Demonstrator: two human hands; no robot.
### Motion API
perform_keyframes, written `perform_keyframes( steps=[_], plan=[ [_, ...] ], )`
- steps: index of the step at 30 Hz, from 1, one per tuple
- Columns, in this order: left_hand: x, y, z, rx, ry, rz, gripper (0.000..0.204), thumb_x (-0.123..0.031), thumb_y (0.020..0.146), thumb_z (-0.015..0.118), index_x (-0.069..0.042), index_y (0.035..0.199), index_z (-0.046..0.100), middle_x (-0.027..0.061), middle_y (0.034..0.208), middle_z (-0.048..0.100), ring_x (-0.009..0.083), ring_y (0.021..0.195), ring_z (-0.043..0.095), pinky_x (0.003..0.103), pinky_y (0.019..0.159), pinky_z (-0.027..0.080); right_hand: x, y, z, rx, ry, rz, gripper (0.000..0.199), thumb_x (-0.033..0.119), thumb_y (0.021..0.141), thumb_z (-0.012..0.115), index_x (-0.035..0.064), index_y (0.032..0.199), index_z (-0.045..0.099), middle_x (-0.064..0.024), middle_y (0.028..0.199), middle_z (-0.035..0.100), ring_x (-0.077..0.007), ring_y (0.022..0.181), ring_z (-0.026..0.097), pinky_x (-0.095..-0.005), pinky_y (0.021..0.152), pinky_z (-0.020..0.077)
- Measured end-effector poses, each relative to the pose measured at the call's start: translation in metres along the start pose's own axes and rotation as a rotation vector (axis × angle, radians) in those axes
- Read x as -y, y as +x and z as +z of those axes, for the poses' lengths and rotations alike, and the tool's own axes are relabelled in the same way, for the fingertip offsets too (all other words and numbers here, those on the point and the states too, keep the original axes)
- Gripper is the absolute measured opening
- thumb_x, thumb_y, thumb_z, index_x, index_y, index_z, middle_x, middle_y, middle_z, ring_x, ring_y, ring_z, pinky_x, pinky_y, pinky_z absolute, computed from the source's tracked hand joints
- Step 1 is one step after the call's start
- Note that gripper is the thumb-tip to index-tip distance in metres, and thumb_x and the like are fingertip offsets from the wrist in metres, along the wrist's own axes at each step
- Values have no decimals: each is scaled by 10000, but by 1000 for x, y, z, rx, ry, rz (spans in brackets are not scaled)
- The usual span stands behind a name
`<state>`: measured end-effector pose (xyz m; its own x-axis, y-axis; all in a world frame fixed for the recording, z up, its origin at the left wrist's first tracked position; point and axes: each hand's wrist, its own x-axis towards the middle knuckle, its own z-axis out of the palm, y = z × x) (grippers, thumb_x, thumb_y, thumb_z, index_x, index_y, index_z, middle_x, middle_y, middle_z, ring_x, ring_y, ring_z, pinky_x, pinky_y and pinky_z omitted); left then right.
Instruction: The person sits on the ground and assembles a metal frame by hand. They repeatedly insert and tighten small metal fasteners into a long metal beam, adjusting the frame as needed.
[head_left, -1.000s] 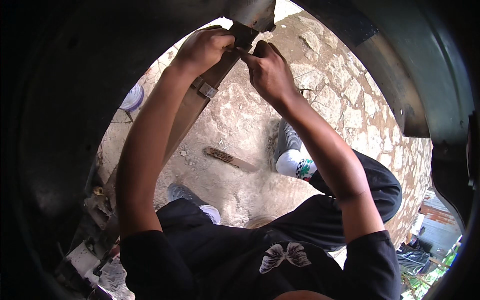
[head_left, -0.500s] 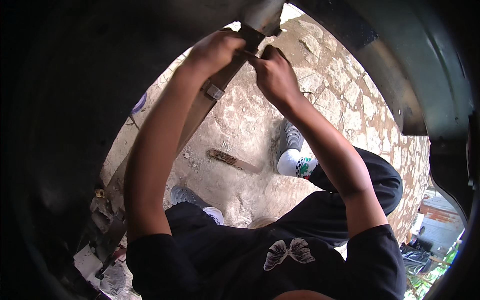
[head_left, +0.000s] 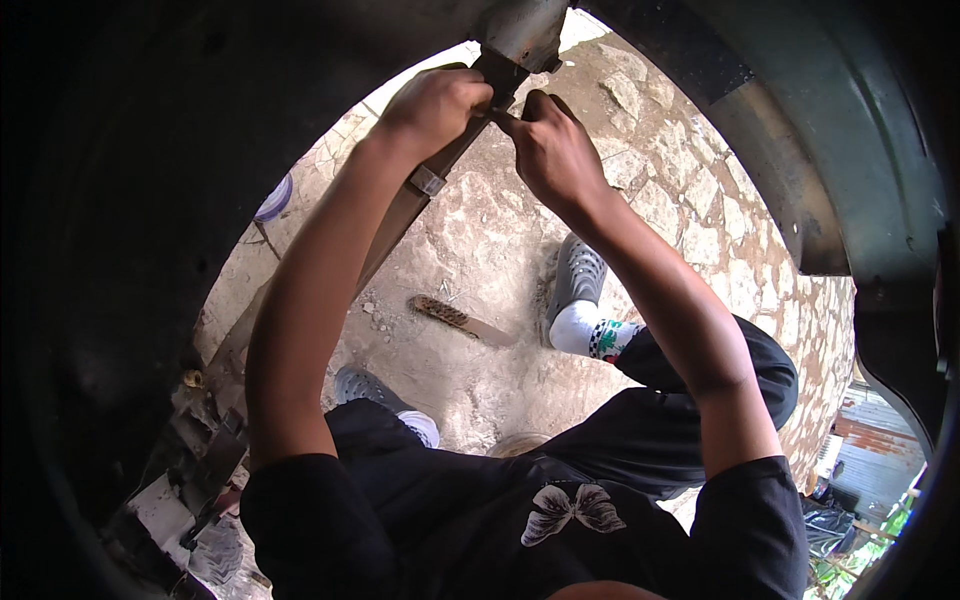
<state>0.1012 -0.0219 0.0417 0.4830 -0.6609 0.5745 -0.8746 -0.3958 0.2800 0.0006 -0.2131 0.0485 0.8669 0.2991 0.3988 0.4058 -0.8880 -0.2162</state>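
A long flat rusty metal bar (head_left: 400, 215) with a small clamp (head_left: 427, 181) runs from the lower left up to a grey bracket (head_left: 520, 35) at the top. My left hand (head_left: 435, 100) is closed around the bar's upper end just below the bracket. My right hand (head_left: 550, 150) is right beside it, fingers pinched on the same dark end of the bar (head_left: 497, 80). What sits between the fingertips is hidden. Both forearms reach up from my black shirt at the bottom.
A dark curved vehicle arch (head_left: 800, 150) rings the view. On the stone-paved ground (head_left: 480, 230) lie a wire brush (head_left: 460, 320) and a white bowl (head_left: 272, 200). My grey shoes (head_left: 580, 275) (head_left: 375, 385) stand below. Rusty metal parts (head_left: 195, 450) sit lower left.
Both hands stay on the bar's upper end; they sit a little higher and closer to the bracket in the picture than a second ago.
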Motion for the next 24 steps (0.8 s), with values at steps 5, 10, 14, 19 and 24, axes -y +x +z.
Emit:
perform_keyframes(
  steps=[5,10,14,19,24],
  plan=[
    [7,1,-1,-2,11,-20,128,-8,790,705,-53,909,722,122,906,710,346,896,695,426,786,566,-6,-2,12,-47,34,-19,265,109,947,547,94,1105,759,-209,1033,616,-377,951,660,-480,790,591],
    [16,-6,-15,-23,72,-143,85,-23,824,708,-46,905,714,112,913,712,347,928,696,442,811,556,5,26,23,-42,24,-12,229,132,970,557,92,1085,751,-219,1089,636,-389,940,687,-480,815,607],
    [10,-1,-2,7,63,-94,122,-78,848,672,-58,954,729,119,959,726,350,978,696,431,862,552,-2,3,13,-16,45,40,230,115,945,577,102,1094,752,-208,1121,623,-378,969,682,-473,857,601],
    [22,-1,-5,-71,90,-97,120,-85,848,689,-70,958,734,115,940,720,356,962,694,444,865,551,7,17,12,-76,5,-69,182,84,905,581,75,991,740,-205,1100,611,-372,995,677,-469,854,600],
    [24,-11,-11,4,79,-159,103,-76,834,688,-53,928,724,124,918,715,337,941,701,438,847,564,13,31,17,-15,11,-23,254,43,894,535,50,1036,745,-233,1088,621,-402,987,685,-485,854,600]
  ],
)
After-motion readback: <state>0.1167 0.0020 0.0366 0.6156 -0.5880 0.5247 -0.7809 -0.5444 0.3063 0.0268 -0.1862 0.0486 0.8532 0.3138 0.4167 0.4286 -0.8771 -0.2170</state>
